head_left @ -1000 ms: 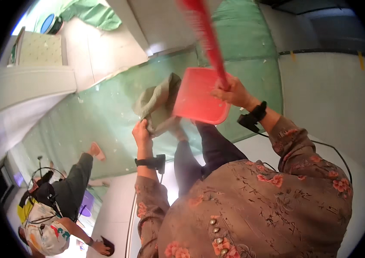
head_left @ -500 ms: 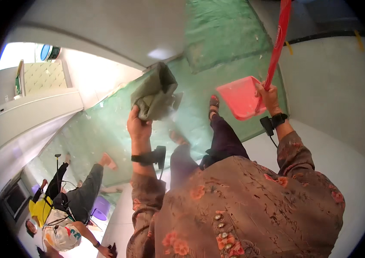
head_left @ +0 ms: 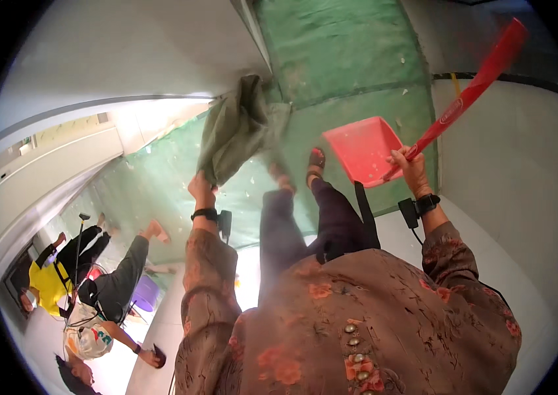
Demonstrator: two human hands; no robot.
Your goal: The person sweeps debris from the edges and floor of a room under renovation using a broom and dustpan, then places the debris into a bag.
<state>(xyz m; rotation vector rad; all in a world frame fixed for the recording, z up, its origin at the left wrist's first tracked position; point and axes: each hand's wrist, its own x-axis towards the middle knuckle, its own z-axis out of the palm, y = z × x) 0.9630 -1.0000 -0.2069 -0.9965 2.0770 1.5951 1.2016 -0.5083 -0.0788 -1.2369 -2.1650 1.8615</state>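
My left hand (head_left: 202,188) is closed on the lower edge of a grey-green woven sack (head_left: 231,135), which hangs loosely with its folded top toward the wall corner. On the right, my right hand (head_left: 413,174) grips the red handle (head_left: 466,95) of a dustpan low down, close to the pan. The pink-red dustpan pan (head_left: 361,146) is held tilted above the green floor covering, with a few light specks in it. The handle slants away to the upper right. Between the sack and the pan there is a gap.
Green sheeting (head_left: 338,59) with pale debris covers the floor under my feet. A grey wall (head_left: 134,46) juts in at the upper left, and another wall (head_left: 509,145) runs along the right. Two people (head_left: 91,322) are at the lower left near a purple bucket (head_left: 145,293).
The sack has opened out from a bunched shape and hangs longer. My left hand has moved slightly lower. The dustpan handle has swung to the right, its pan shifting slightly left.
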